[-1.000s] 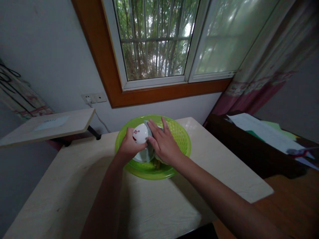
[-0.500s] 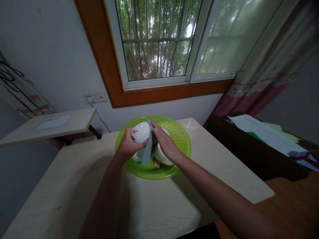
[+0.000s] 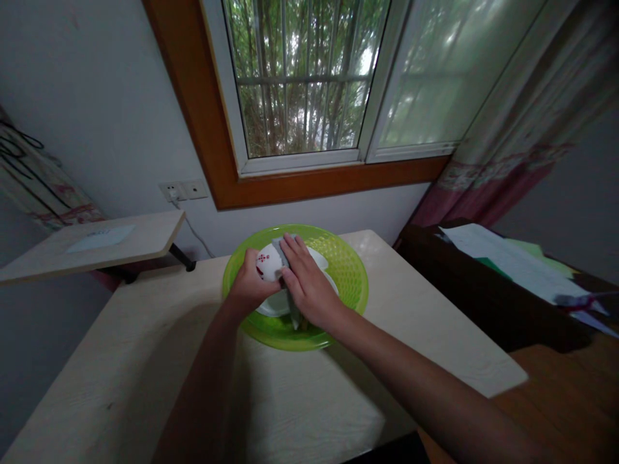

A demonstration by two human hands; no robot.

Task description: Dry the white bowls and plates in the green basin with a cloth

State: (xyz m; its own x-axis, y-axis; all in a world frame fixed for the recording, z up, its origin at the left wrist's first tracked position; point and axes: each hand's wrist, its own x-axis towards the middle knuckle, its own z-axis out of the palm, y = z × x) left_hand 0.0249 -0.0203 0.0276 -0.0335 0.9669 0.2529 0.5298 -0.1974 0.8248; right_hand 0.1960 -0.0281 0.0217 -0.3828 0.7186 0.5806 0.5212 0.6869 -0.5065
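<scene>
My left hand grips a white bowl with a red pattern, tilted on its side over a green plastic basket. Across the bowl's right side, my right hand presses a grey cloth, its fingers laid together over it. One end of the cloth hangs down below the palm. White dishes lie in the basket under and behind my hands, partly hidden. The bowl's inside faces away from view.
The basket stands on a pale wooden table below a barred window. At left, a raised shelf board carries a sheet of paper. A cable runs from the wall socket. Papers lie on a dark surface at right.
My right hand has moved left and turned over the cloth, which now lies against the bowl's side and covers more of it. My left hand keeps its grip on the bowl.
</scene>
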